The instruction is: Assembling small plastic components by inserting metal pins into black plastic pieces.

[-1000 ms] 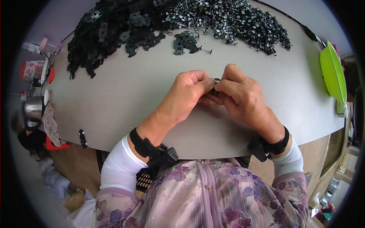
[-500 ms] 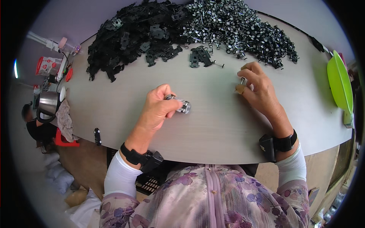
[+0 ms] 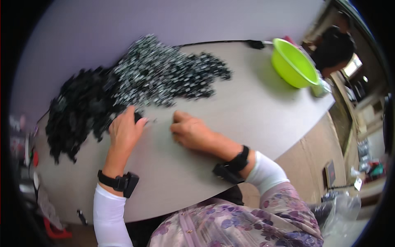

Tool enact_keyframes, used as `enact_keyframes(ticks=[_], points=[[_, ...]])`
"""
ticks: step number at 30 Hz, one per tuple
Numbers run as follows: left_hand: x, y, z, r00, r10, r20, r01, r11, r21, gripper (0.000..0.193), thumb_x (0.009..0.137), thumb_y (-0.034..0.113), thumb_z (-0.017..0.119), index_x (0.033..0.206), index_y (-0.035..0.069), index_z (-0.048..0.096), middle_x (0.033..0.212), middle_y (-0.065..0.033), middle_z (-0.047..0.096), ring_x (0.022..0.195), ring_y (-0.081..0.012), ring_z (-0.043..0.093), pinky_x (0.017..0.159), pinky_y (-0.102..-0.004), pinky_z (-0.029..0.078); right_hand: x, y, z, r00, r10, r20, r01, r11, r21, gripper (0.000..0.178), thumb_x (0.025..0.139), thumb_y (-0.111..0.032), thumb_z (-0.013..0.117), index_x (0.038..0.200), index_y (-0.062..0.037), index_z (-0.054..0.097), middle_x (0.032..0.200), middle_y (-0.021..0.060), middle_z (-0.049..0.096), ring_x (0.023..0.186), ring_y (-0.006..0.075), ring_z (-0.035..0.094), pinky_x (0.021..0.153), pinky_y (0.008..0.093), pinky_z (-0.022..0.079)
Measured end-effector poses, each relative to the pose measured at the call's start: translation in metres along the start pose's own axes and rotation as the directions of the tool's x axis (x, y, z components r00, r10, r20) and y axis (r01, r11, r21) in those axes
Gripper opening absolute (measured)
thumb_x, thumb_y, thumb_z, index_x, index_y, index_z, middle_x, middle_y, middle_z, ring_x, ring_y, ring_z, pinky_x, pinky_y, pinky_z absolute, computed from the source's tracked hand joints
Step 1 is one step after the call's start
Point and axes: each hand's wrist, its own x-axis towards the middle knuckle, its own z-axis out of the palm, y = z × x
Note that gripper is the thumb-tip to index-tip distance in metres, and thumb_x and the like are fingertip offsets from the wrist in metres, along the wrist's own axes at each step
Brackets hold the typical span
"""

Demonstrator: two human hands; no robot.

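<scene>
My left hand (image 3: 124,126) is at the front edge of a heap of black plastic parts (image 3: 80,107). Its thumb and forefinger close around a small black plastic chassis part (image 3: 138,117). A small loose wheel axle (image 3: 152,120) lies just right of that thumb. Further right, my right hand (image 3: 190,131) hovers over the table with its fingers curled together. What it holds, if anything, is hidden and blurred. Behind both hands spreads a heap of small wheel axles (image 3: 160,74), metallic with black wheels.
A lime-green bowl (image 3: 292,64) stands at the right back of the table (image 3: 242,127). A small black toy car (image 3: 82,217) is near the table's left front edge. A person in dark clothes (image 3: 334,47) is in the right background. A red stool (image 3: 55,230) sits low at left.
The view has swung to the right. My left hand has moved forward to the black parts, and the silvery toy car body it held no longer shows. The axle in my right fingers is now hidden.
</scene>
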Motion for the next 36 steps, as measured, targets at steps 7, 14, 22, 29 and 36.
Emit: enact_keyframes(ticks=[7, 14, 22, 29, 36], points=[[0.018, -0.017, 0.031, 0.988, 0.043, -0.146, -0.049, 0.998, -0.034, 0.043, 0.077, 0.0, 0.061, 0.119, 0.007, 0.054, 0.103, -0.0198, 0.062, 0.097, -0.0417, 0.06, 0.081, -0.0499, 0.047, 0.004, -0.003, 0.008, 0.998, 0.037, 0.044, -0.033, 0.996, -0.081, 0.008, 0.074, -0.005, 0.065, 0.077, -0.002, 0.058, 0.095, 0.0144, 0.054, 0.091, 0.0342, 0.058, 0.076, 0.0424, 0.049], [0.019, -0.029, 0.036, 0.971, 0.151, -0.187, -0.182, 0.97, -0.159, 0.021, 0.07, -0.008, 0.052, 0.086, 0.003, 0.063, 0.089, -0.0166, 0.062, 0.089, -0.0398, 0.058, 0.077, -0.048, 0.046, 0.001, -0.002, 0.001, 1.0, 0.005, -0.005, -0.005, 1.0, 0.011, 0.004, 0.076, -0.004, 0.062, 0.076, -0.0023, 0.058, 0.094, 0.0154, 0.055, 0.087, 0.0359, 0.058, 0.075, 0.0439, 0.049], [0.016, -0.017, 0.021, 0.993, 0.072, -0.096, -0.087, 0.983, -0.16, 0.02, 0.077, 0.008, 0.064, 0.096, 0.003, 0.068, 0.096, -0.016, 0.06, 0.091, -0.036, 0.061, 0.079, -0.0443, 0.049, 0.003, 0.001, -0.011, 1.0, -0.015, 0.021, 0.016, 1.0, -0.026, 0.011, 0.074, -0.001, 0.065, 0.085, -0.0014, 0.063, 0.095, 0.0132, 0.057, 0.085, 0.0339, 0.06, 0.074, 0.0407, 0.05], [0.026, -0.02, 0.025, 0.989, 0.109, -0.098, -0.117, 0.99, -0.077, 0.013, 0.073, 0.009, 0.073, 0.08, 0.001, 0.065, 0.091, -0.015, 0.059, 0.086, -0.035, 0.061, 0.075, -0.0434, 0.049, 0.004, -0.007, -0.005, 1.0, 0.002, -0.003, -0.002, 1.0, 0.011, 0.016, 0.073, 0.001, 0.064, 0.088, -0.0002, 0.062, 0.096, 0.0145, 0.057, 0.083, 0.0356, 0.061, 0.072, 0.0416, 0.051], [0.022, -0.014, 0.018, 0.942, 0.235, -0.241, -0.25, 0.968, -0.032, 0.015, 0.069, 0.0, 0.069, 0.071, 0.0, 0.054, 0.085, -0.0157, 0.058, 0.081, -0.0347, 0.061, 0.072, -0.0416, 0.049, 0.001, 0.0, -0.003, 1.0, -0.011, 0.003, 0.011, 1.0, 0.019, 0.016, 0.073, 0.001, 0.063, 0.088, 0.0005, 0.061, 0.096, 0.0146, 0.058, 0.083, 0.0362, 0.061, 0.072, 0.042, 0.051]])
